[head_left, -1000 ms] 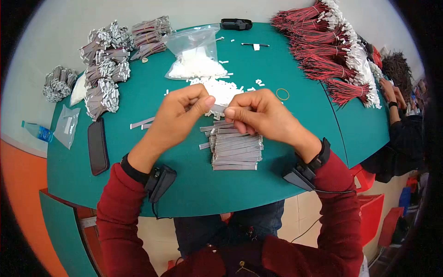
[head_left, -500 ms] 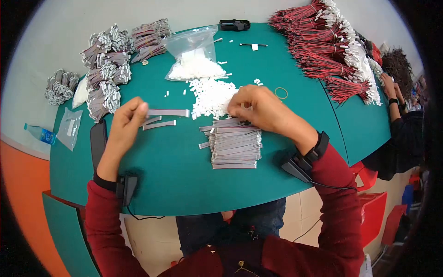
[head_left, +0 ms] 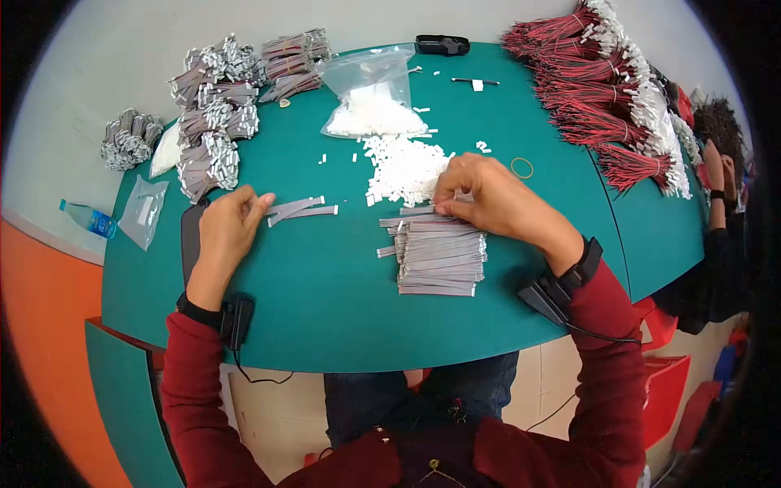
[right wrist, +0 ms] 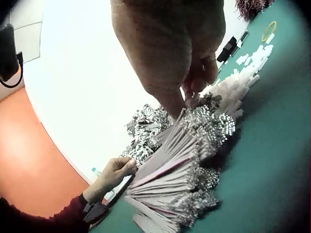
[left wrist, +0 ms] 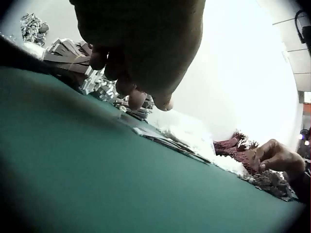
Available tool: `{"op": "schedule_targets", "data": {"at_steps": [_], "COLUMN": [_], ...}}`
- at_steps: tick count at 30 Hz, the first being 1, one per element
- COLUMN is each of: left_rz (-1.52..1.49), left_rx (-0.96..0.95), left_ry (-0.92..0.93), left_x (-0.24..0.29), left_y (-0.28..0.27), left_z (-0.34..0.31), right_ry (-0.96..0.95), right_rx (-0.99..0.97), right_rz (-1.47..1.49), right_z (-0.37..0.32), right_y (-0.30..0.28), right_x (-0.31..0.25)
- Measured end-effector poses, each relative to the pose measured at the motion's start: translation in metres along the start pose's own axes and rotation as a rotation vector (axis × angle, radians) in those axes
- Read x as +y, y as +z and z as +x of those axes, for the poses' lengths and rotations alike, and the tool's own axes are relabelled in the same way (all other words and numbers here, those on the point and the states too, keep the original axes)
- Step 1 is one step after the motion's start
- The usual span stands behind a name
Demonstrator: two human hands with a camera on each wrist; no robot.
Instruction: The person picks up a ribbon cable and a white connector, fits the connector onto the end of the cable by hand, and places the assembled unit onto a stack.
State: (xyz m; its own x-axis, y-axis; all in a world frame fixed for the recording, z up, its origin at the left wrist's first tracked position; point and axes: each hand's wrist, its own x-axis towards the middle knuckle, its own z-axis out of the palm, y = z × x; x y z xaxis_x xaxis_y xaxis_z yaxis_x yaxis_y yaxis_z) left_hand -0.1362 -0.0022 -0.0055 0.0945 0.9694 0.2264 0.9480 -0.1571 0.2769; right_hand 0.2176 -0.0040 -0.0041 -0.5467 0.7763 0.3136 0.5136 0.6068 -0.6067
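Your two hands work grey ribbon strips on the green tabletop (head_left: pixel 325 309).

Nearest you, the stack of grey ribbon strips (head_left: pixel 439 262) lies right of centre. Your right hand (head_left: pixel 498 202) reaches over its far end, and the fingers (right wrist: pixel 194 85) close in a pinch on the strip ends there. To the left, your left hand (head_left: pixel 226 229) hovers over the tabletop with its fingers (left wrist: pixel 136 99) loosely curled and holding nothing, the tips just beside a few loose strips (head_left: pixel 303 209) lying flat. Beyond the stack sits a pile of white connectors (head_left: pixel 407 167), then a clear bag (head_left: pixel 370 89). Grey cable bundles (head_left: pixel 213 130) crowd the far left, and red-and-black wire bundles (head_left: pixel 606 106) the far right.
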Motion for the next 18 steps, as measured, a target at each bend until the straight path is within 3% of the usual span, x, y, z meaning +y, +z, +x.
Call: {"op": "schedule_targets", "data": {"at_steps": [1, 4, 7, 10, 14, 18], "left_rz": [0.034, -0.254, -0.679, -1.033, -1.304, -1.358], "left_rx": [0.044, 0.042, -0.137, -0.333, -0.442, -0.444], "left_ry": [0.014, 0.092, 0.211, 0.202, 0.157, 0.138], "left_x": [0.003, 0.025, 0.073, 0.11, 0.134, 0.136], "left_y": [-0.001, -0.001, -0.003, 0.01, 0.025, 0.029], "left_z": [0.001, 0.006, 0.006, 0.01, 0.017, 0.018], "right_ry": [-0.005, 0.149, 0.184, 0.292, 0.29, 0.339], "right_rx": [0.017, 0.012, 0.007, -0.049, -0.078, -0.113], "right_rz": [0.04, 0.235, 0.431, 0.743, 0.821, 0.913], "right_z": [0.001, 0.003, 0.004, 0.003, 0.002, 0.003], "right_y": [-0.002, -0.008, -0.004, -0.001, -0.002, -0.005], "right_x": [-0.001, -0.011, -0.013, -0.018, -0.021, -0.023]}}
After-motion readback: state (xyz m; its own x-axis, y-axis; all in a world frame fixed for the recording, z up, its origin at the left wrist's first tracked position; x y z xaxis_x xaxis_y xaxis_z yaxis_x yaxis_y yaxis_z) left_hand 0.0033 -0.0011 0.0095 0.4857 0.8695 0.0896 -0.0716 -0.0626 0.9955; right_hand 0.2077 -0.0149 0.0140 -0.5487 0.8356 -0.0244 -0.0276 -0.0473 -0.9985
